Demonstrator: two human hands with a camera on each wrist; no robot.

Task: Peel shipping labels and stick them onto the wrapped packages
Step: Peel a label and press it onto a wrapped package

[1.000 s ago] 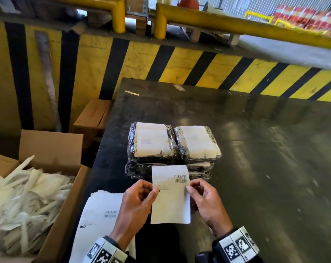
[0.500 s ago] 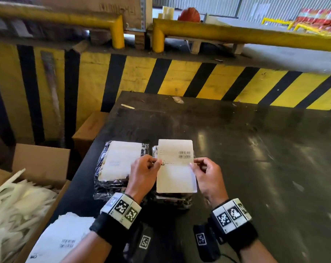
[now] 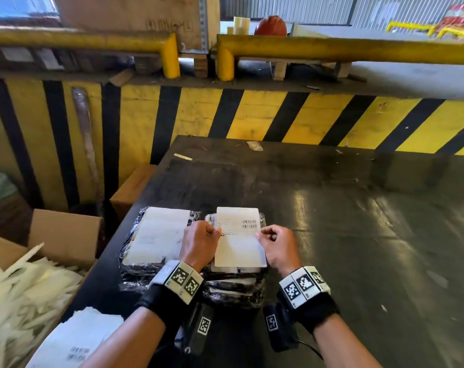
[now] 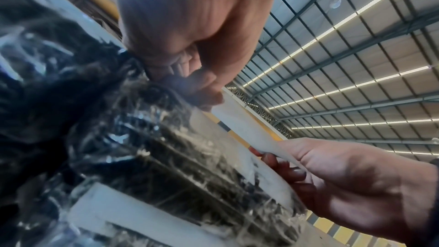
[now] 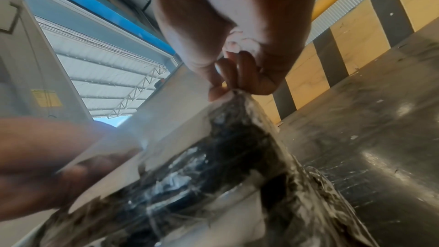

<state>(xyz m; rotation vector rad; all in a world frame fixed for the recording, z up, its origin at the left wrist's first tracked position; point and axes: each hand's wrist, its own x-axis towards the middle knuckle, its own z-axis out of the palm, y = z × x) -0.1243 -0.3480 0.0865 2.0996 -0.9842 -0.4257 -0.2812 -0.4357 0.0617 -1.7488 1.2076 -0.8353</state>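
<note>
Cardboard box (image 3: 63,235): off the table's left edge, peeled backings inside; ignore.
Left hand (image 3: 199,241): I pinch the label's left edge.
Label (image 3: 238,237): over the right-hand package stack (image 3: 234,284) near the table's (image 3: 358,235) front-left corner; square it, lower the far edge first, then smooth toward me.
Right hand (image 3: 276,247): pinching the right edge; keep it taut.

A white shipping label (image 3: 237,236), barcode printed near its top right, lies face up over the right stack of wrapped packages (image 3: 236,284), pinched at both side edges. Beside it, touching, sits the left stack (image 3: 156,240), black bundles under clear film, each topped with a white sheet, on a dark table.
</note>
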